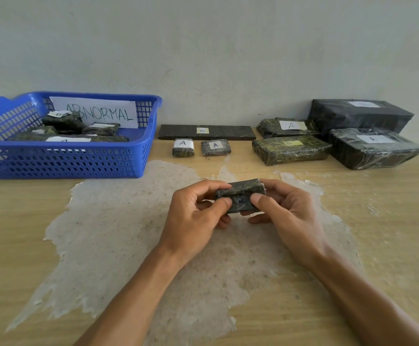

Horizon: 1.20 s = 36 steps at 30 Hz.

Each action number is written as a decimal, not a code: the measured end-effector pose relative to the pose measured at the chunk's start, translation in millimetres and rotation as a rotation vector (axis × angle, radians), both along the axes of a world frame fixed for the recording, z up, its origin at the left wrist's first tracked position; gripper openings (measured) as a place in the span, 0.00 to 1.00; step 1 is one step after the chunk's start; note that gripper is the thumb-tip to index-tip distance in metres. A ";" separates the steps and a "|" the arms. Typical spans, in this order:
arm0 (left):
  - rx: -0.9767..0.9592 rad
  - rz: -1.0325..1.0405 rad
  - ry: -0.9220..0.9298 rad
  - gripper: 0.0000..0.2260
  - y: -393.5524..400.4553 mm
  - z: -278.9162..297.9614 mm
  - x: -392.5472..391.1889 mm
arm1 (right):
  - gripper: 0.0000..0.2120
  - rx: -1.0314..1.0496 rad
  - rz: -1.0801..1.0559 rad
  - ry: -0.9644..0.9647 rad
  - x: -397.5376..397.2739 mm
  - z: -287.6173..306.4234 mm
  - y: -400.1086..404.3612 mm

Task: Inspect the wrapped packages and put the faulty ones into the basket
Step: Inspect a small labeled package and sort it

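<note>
I have a small packet [239, 198] pinched at both ends, my left hand [198, 208] gripping its left end between thumb and fingers and my right hand [282, 211] gripping the right end the same way, so both grips are closed on it. It hangs just above the worktop [391, 233], over the pale peeled patch [133, 221], tilted with one long face toward me; no label shows on that face, so I judge I am mid-check and haven't yet seen every side. The wrap looks slick, and with only fingertips on the ends a turn could let it slip and drop, or a hard squeeze could tear the film and create a fault. Beyond, at twelve o'clock, lie two small packets [183, 147] marked A and a long flat one [206, 132] marked B. At two o'clock sit four bigger packages [291, 149]. At ten o'clock stands the blue basket [61, 161] with its ABNORMAL sign [96, 112], several packets already inside. Misreading a glare-hidden wrinkle could send this one to the wrong place.
</note>
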<state>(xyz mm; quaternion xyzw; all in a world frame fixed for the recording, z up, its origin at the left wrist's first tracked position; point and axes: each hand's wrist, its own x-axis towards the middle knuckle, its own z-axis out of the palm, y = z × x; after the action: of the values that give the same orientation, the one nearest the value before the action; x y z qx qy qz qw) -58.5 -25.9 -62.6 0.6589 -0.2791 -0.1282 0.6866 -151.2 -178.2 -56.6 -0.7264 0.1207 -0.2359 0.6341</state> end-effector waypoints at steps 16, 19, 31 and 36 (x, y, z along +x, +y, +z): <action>0.045 -0.048 0.018 0.11 -1.3 -3.0 3.1 | 0.16 -0.012 0.000 -0.006 1.5 -3.2 -3.1; 0.030 -0.054 0.049 0.11 0.3 -0.7 4.3 | 0.23 -0.005 0.076 -0.016 -0.1 -2.5 -5.8; 0.063 -0.165 -0.006 0.09 1.0 2.2 0.6 | 0.10 -0.005 0.020 -0.033 0.1 -0.4 -3.5; 0.079 -0.133 0.000 0.09 0.8 0.4 1.6 | 0.16 0.036 0.043 0.010 0.0 0.8 -5.6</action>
<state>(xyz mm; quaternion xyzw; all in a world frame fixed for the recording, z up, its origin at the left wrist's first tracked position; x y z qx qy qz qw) -56.8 -25.1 -62.2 0.6654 -0.3169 -0.1844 0.6502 -151.2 -183.8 -55.9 -0.7186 0.1122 -0.2163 0.6514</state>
